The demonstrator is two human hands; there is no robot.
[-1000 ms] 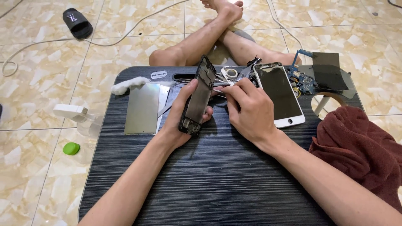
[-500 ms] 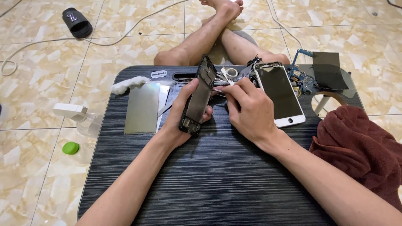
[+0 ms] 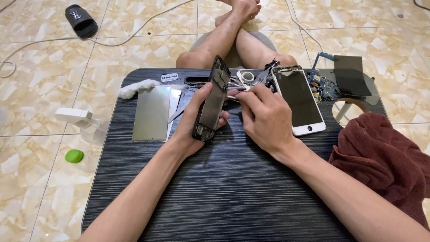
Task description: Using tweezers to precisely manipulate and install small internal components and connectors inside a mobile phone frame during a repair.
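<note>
While the opened phone frame [image 3: 211,101] stands on its long edge above the black table [image 3: 215,197], tilted, the left hand [image 3: 195,123] wraps it with fingers curled behind and thumb pressed on the near side. The right hand [image 3: 266,118] has fingertips pinched on a thin tool [image 3: 233,96] whose tip meets the frame's edge. Just right lies a white-fronted phone [image 3: 299,98]; left, a metal plate [image 3: 151,114] and cotton wad [image 3: 134,88]; far right, a maroon cloth [image 3: 380,157]

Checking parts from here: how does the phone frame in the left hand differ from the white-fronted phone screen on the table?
The phone frame is dark, held tilted on edge by the left hand, with the right hand at it. The white-fronted screen lies flat on the table, untouched, glass up. Both are similar slim rectangles.
</note>
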